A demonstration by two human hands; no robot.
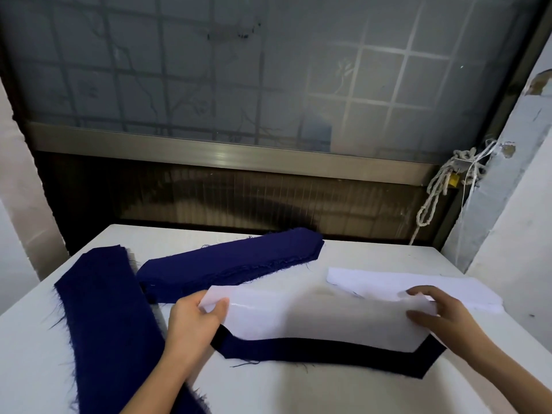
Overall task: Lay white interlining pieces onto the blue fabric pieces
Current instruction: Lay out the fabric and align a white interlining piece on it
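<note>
Both hands, left hand and right hand, pinch opposite ends of a white interlining piece over a blue fabric piece.

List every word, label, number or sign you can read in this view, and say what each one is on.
None can be read.
Blue fabric pieces, the one under the hands and the long strip: no tags or print.
White interlining piece, held by the left hand and right hand, and the interlining stack: blank.
Frosted window: only a grid and plant pattern, no lettering.
</note>
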